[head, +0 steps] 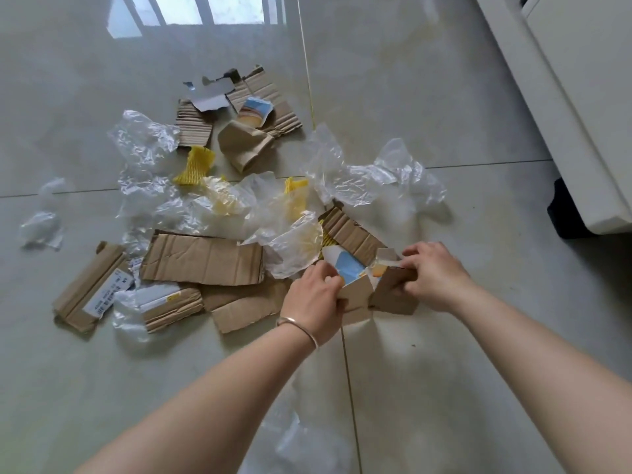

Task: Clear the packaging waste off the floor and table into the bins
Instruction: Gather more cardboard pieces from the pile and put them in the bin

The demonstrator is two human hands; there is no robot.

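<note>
Cardboard scraps (205,258), clear plastic film (362,179) and yellow foam net (195,165) are lying scattered on the tiled floor (444,114), mostly left of and beyond both hands. The left hand (313,295) and right hand (434,275) are gripping one torn carton piece (362,282) between them, fingers closed on its opposite edges. Bare floor is lying open nearer the person and beyond the pile. A white cabinet (564,97) is bounding the space right of the right hand.
</note>
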